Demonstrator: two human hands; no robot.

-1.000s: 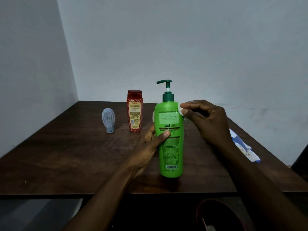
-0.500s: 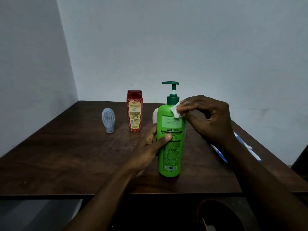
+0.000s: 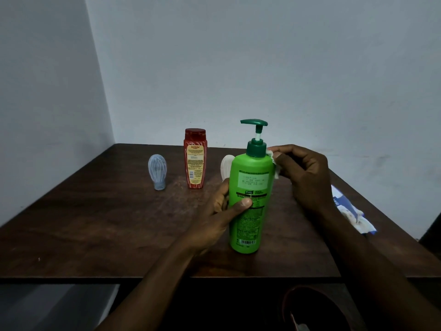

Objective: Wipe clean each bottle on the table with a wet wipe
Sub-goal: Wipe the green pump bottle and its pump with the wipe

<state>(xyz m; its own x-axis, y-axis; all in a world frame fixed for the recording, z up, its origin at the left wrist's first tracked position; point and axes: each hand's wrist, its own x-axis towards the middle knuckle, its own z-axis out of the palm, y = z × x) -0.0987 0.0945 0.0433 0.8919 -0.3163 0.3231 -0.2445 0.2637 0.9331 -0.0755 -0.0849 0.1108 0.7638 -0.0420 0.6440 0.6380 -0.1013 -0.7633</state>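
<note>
Four bottles on the dark wooden table (image 3: pixel 95 230): green pump bottle (image 3: pixel 249 201) near centre, held upright; red bottle (image 3: pixel 195 158) at 11 o'clock from it; small grey-blue bottle (image 3: pixel 157 172) at 10 o'clock, inverted on its cap; a white bottle (image 3: pixel 226 167) directly behind the green one, mostly occluded, shape unclear

Left hand (image 3: pixel 220 217) wraps the green bottle at mid-height, thumb across the label. Right hand (image 3: pixel 303 177) pinches a bunched wet wipe (image 3: pixel 274 164) against the shoulder at 2 o'clock, just under the pump collar

Handling, judged: rigid plastic, smooth, likely slippery once wet; fill level not visible, so weight unknown. Tall and narrow, so grip the mid-body; the pump head is a poor hold

Wipes pack (image 3: pixel 353 213) at 3 o'clock, partly behind the right forearm. Label print illegible. Round object at frame bottom unidentified
</note>
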